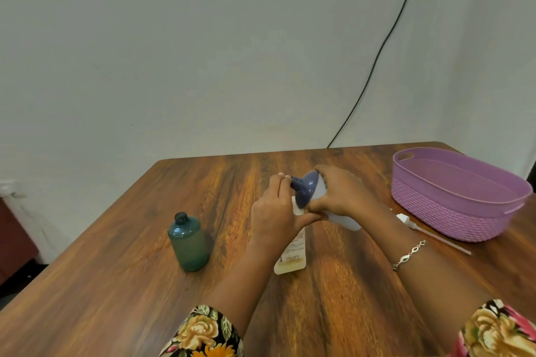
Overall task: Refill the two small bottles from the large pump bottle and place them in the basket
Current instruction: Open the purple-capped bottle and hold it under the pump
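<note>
At the middle of the table (pixel 116 284), gripping a white bottle (pixel 343 220) in the right hand (pixel 339 194), fingers wrapped over its upper body, thumb tucked underneath. Tilted hard: base down toward 4 o'clock, blue cap (pixel 307 188) aimed up at 10 o'clock. Meeting that cap with the left hand (pixel 272 211), fingertips (pixel 282 180) curled tight onto the narrow nozzle at the cap's tip, thumb stretched out below toward 3 o'clock, just under the right thumb. So: cap wedged between the two hands, nozzle buried against the left fingers, white body mostly swallowed by the right palm, only the base poking out.

Directly below the left hand, at 6 o'clock, a cream bottle (pixel 291 258) with a printed label, top hidden behind the palm; standing or lying, cannot tell.

Over at 9 o'clock from the hands, well apart, standing upright on the wood: a green bottle (pixel 188 243), neck open, clear of both hands.

Out at 3 o'clock, near the table's right edge, a purple basket (pixel 452 211). Just beside its near wall, lying flat: a white pump head (pixel 406 219), long dip tube trailing off toward 4 o'clock.

On the right wrist, a silver chain bracelet (pixel 409 253). Floral sleeves (pixel 203 330) on both forearms at the bottom edge.
</note>
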`<state>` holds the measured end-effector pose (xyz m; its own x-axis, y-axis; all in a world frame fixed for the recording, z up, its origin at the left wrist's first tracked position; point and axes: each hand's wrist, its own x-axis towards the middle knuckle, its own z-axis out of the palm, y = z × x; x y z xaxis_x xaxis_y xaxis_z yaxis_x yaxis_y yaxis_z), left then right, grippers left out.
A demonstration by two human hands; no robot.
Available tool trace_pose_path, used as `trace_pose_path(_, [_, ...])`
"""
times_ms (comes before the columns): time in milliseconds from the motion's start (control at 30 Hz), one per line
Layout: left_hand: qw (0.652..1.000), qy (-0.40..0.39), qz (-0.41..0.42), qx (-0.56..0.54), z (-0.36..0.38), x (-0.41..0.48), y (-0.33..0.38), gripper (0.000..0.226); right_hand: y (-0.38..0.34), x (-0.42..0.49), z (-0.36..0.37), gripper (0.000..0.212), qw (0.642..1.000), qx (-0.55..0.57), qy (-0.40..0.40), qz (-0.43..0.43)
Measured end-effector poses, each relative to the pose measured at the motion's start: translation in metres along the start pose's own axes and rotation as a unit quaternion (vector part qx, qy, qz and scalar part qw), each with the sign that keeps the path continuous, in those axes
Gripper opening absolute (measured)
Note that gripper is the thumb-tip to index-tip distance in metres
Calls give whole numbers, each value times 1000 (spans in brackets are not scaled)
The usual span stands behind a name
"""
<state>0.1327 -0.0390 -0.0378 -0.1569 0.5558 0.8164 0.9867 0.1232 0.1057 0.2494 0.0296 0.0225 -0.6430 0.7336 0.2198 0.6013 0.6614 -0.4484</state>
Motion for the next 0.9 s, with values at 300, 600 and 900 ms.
trace_pose_path(300, [1000, 5, -11, -13, -4, 7, 1, 76, 0, 3, -4, 57, 1000, -1, 26, -5])
trace_pose_path(600, [1000, 0, -11, 7, -5, 6, 1, 79, 3, 4, 0, 65, 1000, -3, 27, 12])
trace_pose_path(900, [999, 31, -27, -29, 7, -6, 3, 77, 2, 1, 3, 69, 1000, -12, 20, 9])
